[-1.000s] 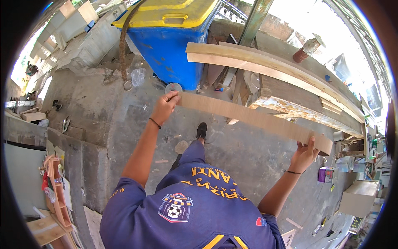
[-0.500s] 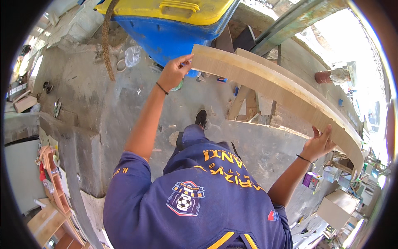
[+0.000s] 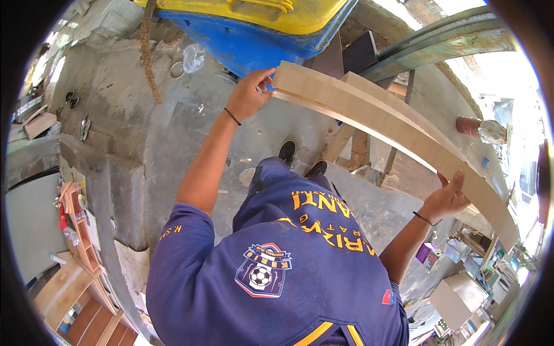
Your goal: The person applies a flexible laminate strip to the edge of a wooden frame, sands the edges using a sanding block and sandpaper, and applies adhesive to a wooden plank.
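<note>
Wooden board [image 3: 381, 118], long, pale and smooth-faced, is gripped near each end by both hands, left [image 3: 249, 95] and right [image 3: 447, 199].

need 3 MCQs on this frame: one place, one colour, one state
1. Where is the left hand on the long wooden board?
A. at its end nearest the bin
B. at its middle
C. off it

2. What colour is the lid of the blue bin?
A. red
B. yellow
C. green

3. How is the board held?
A. flat on the ground
B. propped against the bin
C. in the air, in both hands

Answers: 1 A, the fingers grip that end; 2 B, the lid is yellow over a blue body; 3 C, the right hand supports it farther along, above the concrete floor.
</note>
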The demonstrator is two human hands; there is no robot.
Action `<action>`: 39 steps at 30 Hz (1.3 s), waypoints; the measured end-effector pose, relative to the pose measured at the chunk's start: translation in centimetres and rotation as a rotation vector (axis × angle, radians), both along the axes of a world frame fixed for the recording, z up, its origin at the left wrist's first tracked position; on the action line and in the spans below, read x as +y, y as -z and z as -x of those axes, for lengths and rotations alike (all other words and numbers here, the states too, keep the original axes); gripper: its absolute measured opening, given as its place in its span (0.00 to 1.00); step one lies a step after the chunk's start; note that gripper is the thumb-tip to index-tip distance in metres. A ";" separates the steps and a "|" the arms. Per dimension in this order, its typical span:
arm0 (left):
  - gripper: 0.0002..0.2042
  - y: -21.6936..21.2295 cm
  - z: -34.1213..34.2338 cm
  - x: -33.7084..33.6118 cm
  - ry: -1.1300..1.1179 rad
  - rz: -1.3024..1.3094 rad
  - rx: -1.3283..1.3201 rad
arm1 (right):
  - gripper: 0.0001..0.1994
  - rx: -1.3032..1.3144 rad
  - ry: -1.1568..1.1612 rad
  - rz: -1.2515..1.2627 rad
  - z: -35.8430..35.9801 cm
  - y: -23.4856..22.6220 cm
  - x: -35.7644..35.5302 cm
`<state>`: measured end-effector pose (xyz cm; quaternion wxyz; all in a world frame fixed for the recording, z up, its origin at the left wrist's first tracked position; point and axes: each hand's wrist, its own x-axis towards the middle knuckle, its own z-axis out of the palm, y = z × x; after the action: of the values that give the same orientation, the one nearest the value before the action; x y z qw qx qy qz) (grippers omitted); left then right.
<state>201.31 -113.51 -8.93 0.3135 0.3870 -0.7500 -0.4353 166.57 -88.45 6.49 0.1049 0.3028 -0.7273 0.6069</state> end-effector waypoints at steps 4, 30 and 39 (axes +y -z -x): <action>0.24 1.1 -0.1 0.3 -0.051 0.040 -0.012 | 0.30 0.024 -0.021 -0.005 0.1 0.1 -0.4; 0.31 1.1 0.4 -1.0 0.039 0.046 -0.152 | 0.30 0.056 -0.009 -0.056 0.1 -0.3 -0.9; 0.32 0.1 0.2 -2.5 0.162 0.060 -0.265 | 0.29 0.072 -0.005 -0.072 0.0 -0.4 -0.9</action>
<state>201.09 -115.96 -9.07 0.1869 0.3698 -0.8262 -0.3818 166.55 -89.38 6.92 0.1186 0.3301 -0.7437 0.5691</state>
